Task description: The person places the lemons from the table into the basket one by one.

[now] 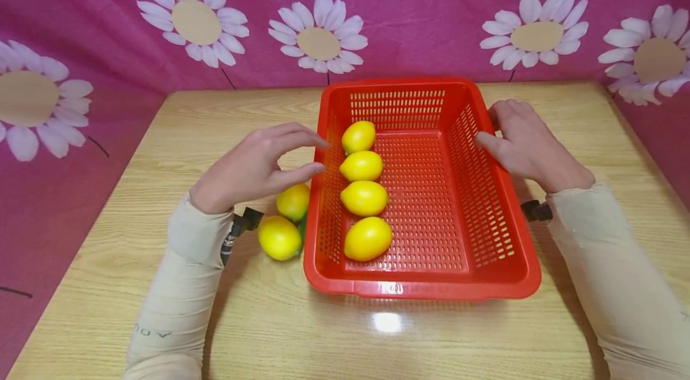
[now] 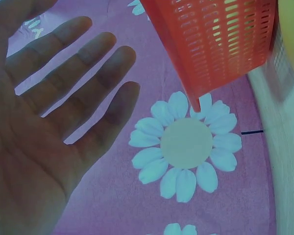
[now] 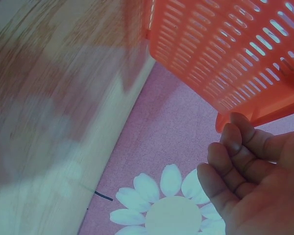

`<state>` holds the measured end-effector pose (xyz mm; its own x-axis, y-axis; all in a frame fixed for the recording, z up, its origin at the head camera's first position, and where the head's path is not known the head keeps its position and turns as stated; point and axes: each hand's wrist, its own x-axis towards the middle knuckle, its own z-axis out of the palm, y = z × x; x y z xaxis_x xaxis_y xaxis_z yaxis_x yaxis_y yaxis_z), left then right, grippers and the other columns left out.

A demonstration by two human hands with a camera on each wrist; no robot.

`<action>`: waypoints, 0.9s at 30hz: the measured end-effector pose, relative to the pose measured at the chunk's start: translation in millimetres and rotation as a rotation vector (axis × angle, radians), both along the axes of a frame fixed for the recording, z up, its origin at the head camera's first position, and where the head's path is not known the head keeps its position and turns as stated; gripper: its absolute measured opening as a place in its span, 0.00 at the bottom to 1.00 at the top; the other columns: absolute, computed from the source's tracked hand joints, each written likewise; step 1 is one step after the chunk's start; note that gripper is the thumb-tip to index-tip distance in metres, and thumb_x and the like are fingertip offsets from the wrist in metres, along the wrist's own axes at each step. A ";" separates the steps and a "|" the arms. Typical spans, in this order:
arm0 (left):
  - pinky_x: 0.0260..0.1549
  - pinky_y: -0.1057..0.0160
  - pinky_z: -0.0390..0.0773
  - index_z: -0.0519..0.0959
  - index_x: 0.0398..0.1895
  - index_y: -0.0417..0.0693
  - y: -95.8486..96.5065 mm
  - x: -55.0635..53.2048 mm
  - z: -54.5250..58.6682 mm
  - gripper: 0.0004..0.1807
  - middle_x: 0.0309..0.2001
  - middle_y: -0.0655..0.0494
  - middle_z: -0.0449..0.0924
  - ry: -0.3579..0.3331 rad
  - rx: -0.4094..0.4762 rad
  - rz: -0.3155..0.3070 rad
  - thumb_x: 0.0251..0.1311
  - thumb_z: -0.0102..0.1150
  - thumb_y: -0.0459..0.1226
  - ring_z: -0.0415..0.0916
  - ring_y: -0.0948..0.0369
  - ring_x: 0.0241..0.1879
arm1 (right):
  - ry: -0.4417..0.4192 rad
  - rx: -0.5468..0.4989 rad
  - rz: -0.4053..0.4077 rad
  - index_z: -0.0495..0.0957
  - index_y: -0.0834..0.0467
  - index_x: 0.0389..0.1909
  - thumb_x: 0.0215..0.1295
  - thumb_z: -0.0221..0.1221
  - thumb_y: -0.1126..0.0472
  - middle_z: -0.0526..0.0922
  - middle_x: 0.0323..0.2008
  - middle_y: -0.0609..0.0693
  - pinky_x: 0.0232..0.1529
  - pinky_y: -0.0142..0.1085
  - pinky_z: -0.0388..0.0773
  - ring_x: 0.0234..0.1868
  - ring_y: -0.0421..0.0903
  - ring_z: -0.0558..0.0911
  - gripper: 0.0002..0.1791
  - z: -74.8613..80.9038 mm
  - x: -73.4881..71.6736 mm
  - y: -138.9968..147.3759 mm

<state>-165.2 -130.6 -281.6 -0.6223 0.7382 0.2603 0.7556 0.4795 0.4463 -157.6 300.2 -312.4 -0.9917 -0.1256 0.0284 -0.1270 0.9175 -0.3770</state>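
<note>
A red plastic basket [image 1: 423,290] with slotted walls stands on the table in the head view. Inside, along its left wall, several yellow lemons [image 1: 364,198] lie in a row. My right hand [image 1: 530,143] grips the basket's right rim, thumb over the inner side and fingers outside. In the right wrist view its curled fingers [image 3: 225,169] meet the rim's edge. At the left rim my left hand [image 1: 259,161] hovers with thumb and fingers apart, holding nothing. The left wrist view shows that palm [image 2: 29,147] facing the camera, fingers spread, beside the basket wall [image 2: 220,44].
Outside the basket on its left, two more lemons [image 1: 280,238] lie on the wooden table [image 1: 259,320], below my left wrist. A bit of something green [image 1: 303,229] shows between them and the basket. Behind the table hangs a magenta cloth [image 1: 420,14] with white flowers.
</note>
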 end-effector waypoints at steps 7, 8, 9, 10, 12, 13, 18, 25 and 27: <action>0.50 0.55 0.86 0.84 0.58 0.48 -4.1 -1.5 2.1 0.19 0.51 0.54 0.87 -0.024 -0.037 0.045 0.67 0.67 0.44 0.83 0.57 0.50 | -0.014 0.003 -0.005 0.72 0.69 0.55 0.72 0.51 0.52 0.76 0.51 0.65 0.57 0.58 0.67 0.54 0.61 0.70 0.24 -0.3 0.1 0.4; 0.49 0.56 0.86 0.84 0.58 0.48 -4.4 -2.0 2.2 0.19 0.52 0.53 0.87 -0.023 -0.040 0.049 0.66 0.67 0.44 0.83 0.57 0.49 | -0.010 0.005 -0.004 0.73 0.69 0.55 0.72 0.51 0.52 0.76 0.50 0.65 0.57 0.58 0.67 0.54 0.61 0.70 0.24 -0.4 0.1 0.5; 0.50 0.55 0.86 0.84 0.58 0.48 -4.6 -2.5 2.1 0.19 0.53 0.53 0.86 -0.023 -0.044 0.053 0.66 0.68 0.44 0.83 0.57 0.51 | -0.007 0.006 -0.004 0.73 0.69 0.55 0.72 0.51 0.52 0.76 0.50 0.65 0.57 0.58 0.68 0.54 0.61 0.70 0.24 -0.4 0.1 0.7; 0.51 0.55 0.86 0.84 0.57 0.48 -4.7 -2.9 2.0 0.20 0.54 0.52 0.86 -0.022 -0.046 0.056 0.66 0.68 0.45 0.83 0.56 0.52 | -0.005 0.007 -0.003 0.73 0.69 0.55 0.72 0.51 0.52 0.76 0.50 0.65 0.56 0.58 0.68 0.54 0.61 0.70 0.24 -0.5 0.1 0.7; 0.52 0.54 0.86 0.84 0.57 0.49 -5.5 -4.0 1.8 0.20 0.55 0.52 0.85 -0.025 -0.056 0.068 0.65 0.68 0.45 0.83 0.56 0.53 | 0.004 0.005 -0.001 0.73 0.69 0.54 0.72 0.51 0.52 0.76 0.50 0.65 0.56 0.58 0.68 0.54 0.61 0.70 0.23 -0.5 0.3 0.7; 0.53 0.54 0.86 0.84 0.57 0.49 -6.1 -4.7 1.7 0.20 0.56 0.52 0.85 -0.027 -0.062 0.075 0.65 0.68 0.45 0.83 0.56 0.53 | 0.009 0.005 0.001 0.73 0.69 0.53 0.72 0.51 0.52 0.76 0.50 0.65 0.56 0.58 0.68 0.54 0.61 0.70 0.23 -0.6 0.5 0.7; 0.52 0.53 0.85 0.83 0.58 0.48 -9.8 -7.7 1.0 0.21 0.54 0.52 0.86 -0.051 -0.096 0.105 0.65 0.68 0.45 0.82 0.56 0.51 | 0.028 0.002 0.007 0.74 0.69 0.51 0.72 0.51 0.53 0.77 0.49 0.66 0.56 0.57 0.67 0.53 0.61 0.71 0.21 -0.3 1.1 0.3; 0.53 0.52 0.84 0.82 0.60 0.48 -12.8 -11.3 -0.1 0.22 0.54 0.52 0.86 -0.085 -0.127 0.110 0.66 0.67 0.46 0.82 0.56 0.52 | 0.024 0.004 0.005 0.74 0.69 0.51 0.72 0.51 0.53 0.77 0.48 0.65 0.54 0.56 0.68 0.52 0.60 0.71 0.22 -0.1 0.7 0.2; 0.54 0.52 0.84 0.82 0.61 0.48 -13.7 -12.2 -0.9 0.23 0.55 0.52 0.86 -0.105 -0.140 0.116 0.66 0.67 0.46 0.82 0.55 0.53 | 0.017 0.004 0.002 0.73 0.69 0.52 0.72 0.51 0.53 0.77 0.48 0.65 0.55 0.56 0.68 0.52 0.60 0.71 0.22 0.0 0.6 0.1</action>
